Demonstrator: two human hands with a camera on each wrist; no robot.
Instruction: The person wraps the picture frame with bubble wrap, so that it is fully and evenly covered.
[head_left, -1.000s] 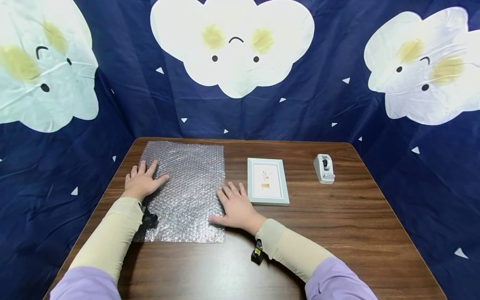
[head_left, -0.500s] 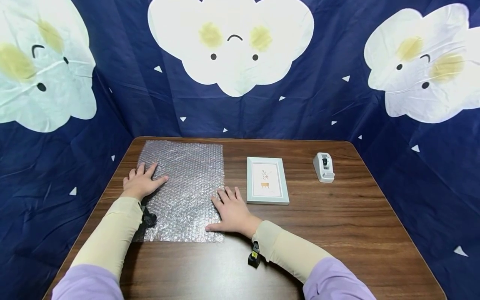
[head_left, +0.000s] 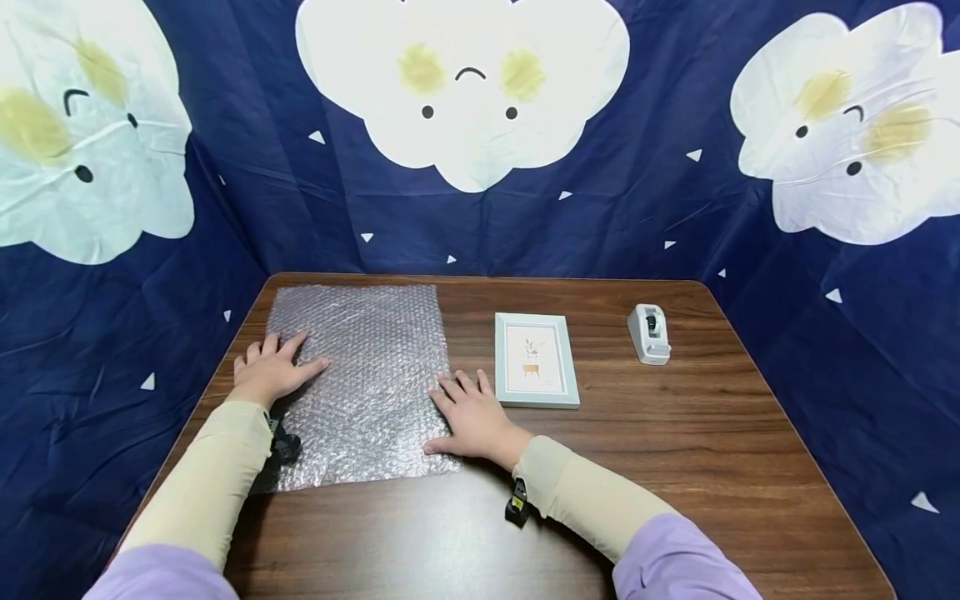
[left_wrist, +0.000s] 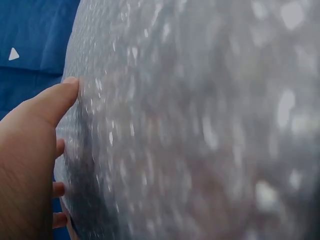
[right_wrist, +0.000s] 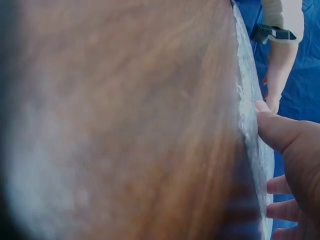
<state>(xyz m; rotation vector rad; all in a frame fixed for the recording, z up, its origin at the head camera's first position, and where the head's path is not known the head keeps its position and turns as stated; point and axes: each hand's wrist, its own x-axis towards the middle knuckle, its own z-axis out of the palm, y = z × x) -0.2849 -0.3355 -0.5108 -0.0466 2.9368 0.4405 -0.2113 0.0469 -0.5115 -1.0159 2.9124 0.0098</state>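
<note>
A clear sheet of bubble wrap [head_left: 367, 367] lies flat on the left part of the wooden table [head_left: 420, 542]. My left hand [head_left: 272, 371] rests on its left edge with the fingers spread. On its right edge, near the front corner, my right hand [head_left: 476, 421] lies with straight, spread fingers. Just beyond the right fingertips is a pale blue picture frame [head_left: 536, 360] with a plant print, lying face up. In the left wrist view the bubble wrap [left_wrist: 190, 110] fills most of the picture beside the thumb.
A white tape dispenser [head_left: 649, 335] stands at the right rear of the table. Dark blue cloth with cloud faces [head_left: 465, 83] hangs behind the table and along both sides.
The bubble wrap has shifted slightly left and turned a little, its front edge now slanting. My left hand moved left with it; my right hand slid slightly back, then right again.
</note>
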